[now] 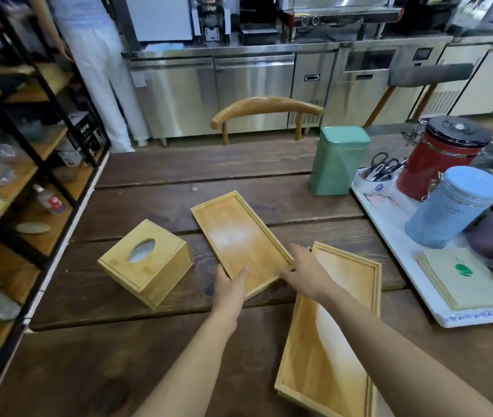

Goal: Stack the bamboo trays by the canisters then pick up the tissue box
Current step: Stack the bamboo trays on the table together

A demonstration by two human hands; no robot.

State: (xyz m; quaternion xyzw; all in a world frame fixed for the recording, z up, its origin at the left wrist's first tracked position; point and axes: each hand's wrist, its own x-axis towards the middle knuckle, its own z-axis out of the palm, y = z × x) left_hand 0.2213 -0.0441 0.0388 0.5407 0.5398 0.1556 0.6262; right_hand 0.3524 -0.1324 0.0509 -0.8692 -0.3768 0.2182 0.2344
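Two shallow bamboo trays lie flat on the dark wooden table. The farther tray [236, 233] sits at an angle in the middle. My left hand [230, 288] grips its near edge, thumb on the inside. My right hand [305, 270] holds its near right corner, fingers along the side. The nearer tray [329, 341] lies to the right, partly under my right forearm. A bamboo tissue box [149, 263] with an oval slot stands to the left, apart from both hands. A green canister [337, 161], a red canister [440, 158] and a blue canister [452, 206] stand at the right.
A white serving tray [389, 236] on the right carries the red and blue canisters, a cup of scissors and a paper pad. A wooden chair [266, 106] stands beyond the table. Black shelving [28, 145] runs along the left, where a person [97, 70] stands.
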